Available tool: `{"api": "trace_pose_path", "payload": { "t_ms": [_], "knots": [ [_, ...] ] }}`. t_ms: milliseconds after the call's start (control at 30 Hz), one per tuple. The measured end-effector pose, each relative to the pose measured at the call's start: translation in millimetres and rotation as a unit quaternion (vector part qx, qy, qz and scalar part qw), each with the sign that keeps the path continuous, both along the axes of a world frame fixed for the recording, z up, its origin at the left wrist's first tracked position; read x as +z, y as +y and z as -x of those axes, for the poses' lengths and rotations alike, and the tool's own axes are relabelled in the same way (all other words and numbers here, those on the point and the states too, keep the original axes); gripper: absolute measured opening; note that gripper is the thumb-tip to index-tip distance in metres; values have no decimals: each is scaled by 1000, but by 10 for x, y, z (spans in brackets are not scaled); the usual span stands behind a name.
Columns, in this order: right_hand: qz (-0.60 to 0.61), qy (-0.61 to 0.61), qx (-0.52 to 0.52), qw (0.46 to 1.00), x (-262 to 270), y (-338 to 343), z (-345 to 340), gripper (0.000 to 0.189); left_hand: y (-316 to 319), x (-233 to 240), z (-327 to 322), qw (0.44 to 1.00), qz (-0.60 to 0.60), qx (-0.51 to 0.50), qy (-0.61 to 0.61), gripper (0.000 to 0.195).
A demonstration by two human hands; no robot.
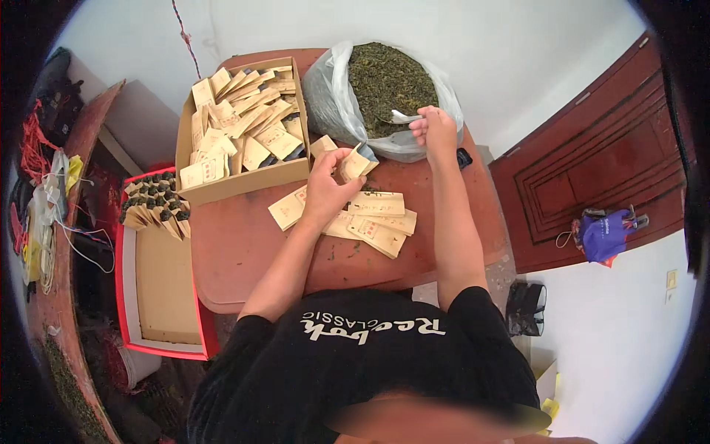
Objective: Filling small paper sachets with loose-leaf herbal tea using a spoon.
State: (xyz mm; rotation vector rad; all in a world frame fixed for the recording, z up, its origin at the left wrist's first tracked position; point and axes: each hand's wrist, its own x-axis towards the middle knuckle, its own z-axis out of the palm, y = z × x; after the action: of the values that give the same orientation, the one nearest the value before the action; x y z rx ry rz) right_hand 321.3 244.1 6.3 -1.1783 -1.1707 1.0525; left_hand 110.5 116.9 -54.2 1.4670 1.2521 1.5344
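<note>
My left hand (327,186) grips a small kraft paper packet (355,165), whose grey-blue inside shows at its top edge. In my right hand (438,130) is a spoon (405,117), held low over dried, dark green leaves (391,83) that look like tea. These leaves fill a large clear plastic bag (327,91) standing at the back of the table. Under and beside my left wrist lie several flat kraft packets (377,203), fanned out and bearing print. Another packet (323,145) sits just behind my left hand.
A cardboard box (247,183) full of kraft packets stands on the reddish table (238,266). Lower left, a red-rimmed box (166,277) holds open packets (161,200) with dark contents. A cluttered wooden board (77,266) is far left; a red door (588,177) is at right.
</note>
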Motion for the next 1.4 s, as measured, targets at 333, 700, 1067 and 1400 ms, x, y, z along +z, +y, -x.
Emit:
{"api": "trace_pose_path", "payload": {
  "t_ms": [333, 700, 1067, 1400],
  "knots": [
    [1, 62, 54, 997, 321, -247, -160, 23, 62, 80, -15, 998, -1, 6, 63, 54],
    [27, 2, 137, 990, 441, -604, -95, 22, 165, 29, -70, 994, -6, 35, 108, 50],
    [-315, -510, 137, 789, 409, -1013, 168, 17, 116, 29, -95, 993, 1, 29, 113, 49],
    [-295, -476, 29, 828, 872, -659, -98, 20, 91, 37, -87, 995, -2, 18, 99, 48]
  ]
}}
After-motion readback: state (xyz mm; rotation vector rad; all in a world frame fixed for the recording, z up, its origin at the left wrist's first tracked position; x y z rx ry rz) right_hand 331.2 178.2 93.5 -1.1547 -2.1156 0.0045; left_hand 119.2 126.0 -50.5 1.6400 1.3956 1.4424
